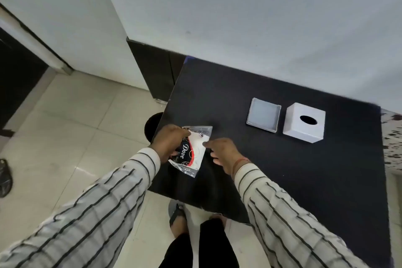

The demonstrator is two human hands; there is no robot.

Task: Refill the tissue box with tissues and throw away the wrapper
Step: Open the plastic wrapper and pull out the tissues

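A plastic-wrapped tissue pack (194, 151), white with a black and red printed side, is held just above the near left part of the black table (304, 169). My left hand (168, 142) grips the pack's left side. My right hand (224, 154) pinches its right edge with thumb and forefinger. Farther right on the table stands the white tissue box cover (304, 123), its oval hole facing up. The box's shallow white base tray (263, 114) lies open beside it on the left.
A round black bin (152, 126) stands on the tiled floor, partly hidden under the table's left edge. A white wall runs behind the table. My feet (177, 217) are at the table's near edge. A dark object (4, 177) lies on the floor at far left.
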